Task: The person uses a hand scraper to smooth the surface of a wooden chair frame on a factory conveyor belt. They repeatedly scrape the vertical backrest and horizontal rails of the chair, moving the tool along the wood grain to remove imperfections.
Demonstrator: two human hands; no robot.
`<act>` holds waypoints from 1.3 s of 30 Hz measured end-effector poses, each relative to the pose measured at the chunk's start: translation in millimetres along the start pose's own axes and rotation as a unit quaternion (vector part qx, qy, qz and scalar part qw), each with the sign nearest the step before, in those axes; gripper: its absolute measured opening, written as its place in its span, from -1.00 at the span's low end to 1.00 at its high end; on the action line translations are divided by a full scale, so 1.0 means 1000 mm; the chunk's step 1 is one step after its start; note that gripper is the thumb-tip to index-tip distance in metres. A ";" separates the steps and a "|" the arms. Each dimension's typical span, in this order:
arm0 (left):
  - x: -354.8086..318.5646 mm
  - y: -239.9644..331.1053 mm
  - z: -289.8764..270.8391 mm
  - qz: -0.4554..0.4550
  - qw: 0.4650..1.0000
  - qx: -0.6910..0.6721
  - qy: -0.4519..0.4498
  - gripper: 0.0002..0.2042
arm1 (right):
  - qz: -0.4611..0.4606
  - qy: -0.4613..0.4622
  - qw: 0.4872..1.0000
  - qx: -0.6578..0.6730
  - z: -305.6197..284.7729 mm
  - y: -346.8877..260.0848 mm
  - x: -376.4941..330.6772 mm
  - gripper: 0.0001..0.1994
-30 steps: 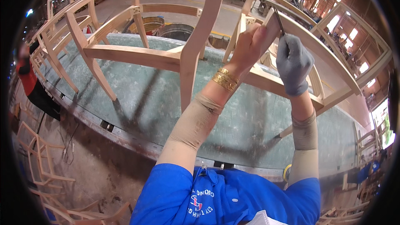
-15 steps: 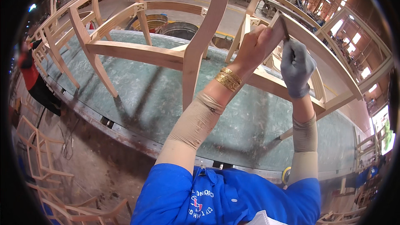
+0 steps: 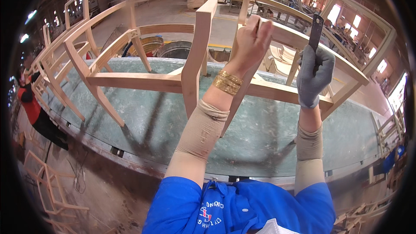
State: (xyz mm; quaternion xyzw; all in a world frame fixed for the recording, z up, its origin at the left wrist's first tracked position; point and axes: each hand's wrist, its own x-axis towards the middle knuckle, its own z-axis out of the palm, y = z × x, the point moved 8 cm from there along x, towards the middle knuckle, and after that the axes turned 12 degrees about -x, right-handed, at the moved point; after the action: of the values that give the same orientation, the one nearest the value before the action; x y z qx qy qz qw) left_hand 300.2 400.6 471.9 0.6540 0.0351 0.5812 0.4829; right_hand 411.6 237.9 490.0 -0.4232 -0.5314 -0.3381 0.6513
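Observation:
My bare left hand point(image 3: 251, 43), with gold bangles at the wrist, is closed at the upper end of a front post of a pale wooden chair frame point(image 3: 277, 91). Its fingers are slightly blurred and hide the top of that post. In a grey glove, my right hand point(image 3: 315, 76) grips a dark flat metal blade point(image 3: 316, 32) with small holes near its tip. The blade stands upright above the fist, apart from the wood and in front of the chair's long rail. A second wooden chair frame point(image 3: 138, 81) stands just left of my left arm.
Both chairs stand on a long green-grey worktable point(image 3: 173, 134), with further frames at its left end. Beyond it sit large round bins point(image 3: 174, 49). A person in red point(image 3: 32, 104) stands at the far left. Wooden frames point(image 3: 47, 186) lie on the floor at lower left.
The blade has come off the top of the chair post and now points up, farther right. My left hand has shifted toward the post's upper end. The whole view has tilted upward.

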 end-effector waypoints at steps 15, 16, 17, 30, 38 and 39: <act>-0.105 0.079 -0.258 0.143 0.866 0.428 0.218 -0.75 | 0.208 -0.132 0.945 0.216 0.027 -0.049 -0.107 -0.93; -0.099 0.076 -0.275 0.111 0.847 0.493 0.167 -0.72 | 0.188 -0.142 0.941 0.244 0.045 -0.060 -0.119 -0.92; -0.094 0.069 -0.287 0.081 0.832 0.540 0.098 -0.69 | 0.232 -0.171 0.937 0.198 0.060 -0.063 -0.137 -0.89; -0.103 0.013 -0.351 -0.253 0.729 0.618 -0.150 -0.28 | 0.525 0.162 0.827 0.119 0.169 -0.052 -0.233 -0.88; -0.113 0.041 -0.391 -0.246 0.758 0.585 -0.151 -0.35 | 0.615 0.162 0.753 0.173 0.187 -0.113 -0.217 -0.89; -0.111 0.044 -0.406 -0.249 0.771 0.569 -0.141 -0.36 | 0.606 0.167 0.757 0.181 0.192 -0.124 -0.217 -0.90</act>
State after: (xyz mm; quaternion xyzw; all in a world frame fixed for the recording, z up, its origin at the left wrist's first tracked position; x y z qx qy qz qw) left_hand -80.2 549.8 362.8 0.8523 0.4527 0.2151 0.1495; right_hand 178.7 359.7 316.4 -0.4680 -0.0983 0.1638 0.8628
